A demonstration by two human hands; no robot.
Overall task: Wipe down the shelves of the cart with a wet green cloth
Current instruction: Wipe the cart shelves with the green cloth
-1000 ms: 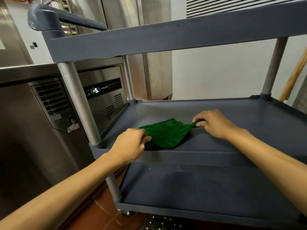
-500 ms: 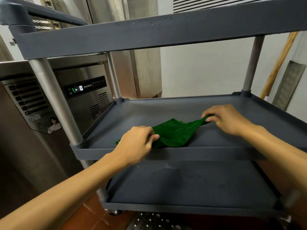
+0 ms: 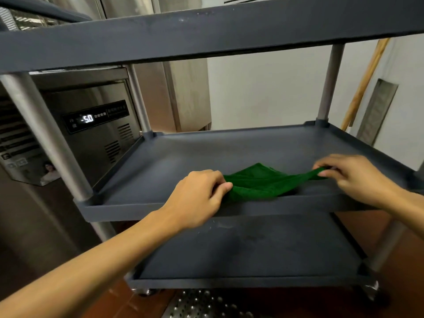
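A dark grey cart with three shelves fills the view. A green cloth (image 3: 259,182) lies stretched on the middle shelf (image 3: 229,150), near its front rim. My left hand (image 3: 197,196) pinches the cloth's left end between thumb and fingers. My right hand (image 3: 353,175) pinches the right corner, which is pulled out into a narrow strip. The top shelf (image 3: 206,33) runs across above my hands, and the bottom shelf (image 3: 252,249) lies below them.
A stainless steel fridge unit (image 3: 96,125) with a lit display stands close to the cart's left side. A wooden pole (image 3: 364,83) leans on the white wall at the right. A perforated metal floor grate (image 3: 202,304) lies under the cart's front edge.
My hands have drawn apart, the right one pulling its corner to the right, so the cloth is more stretched. The view has shifted, with the cart now further left in frame.
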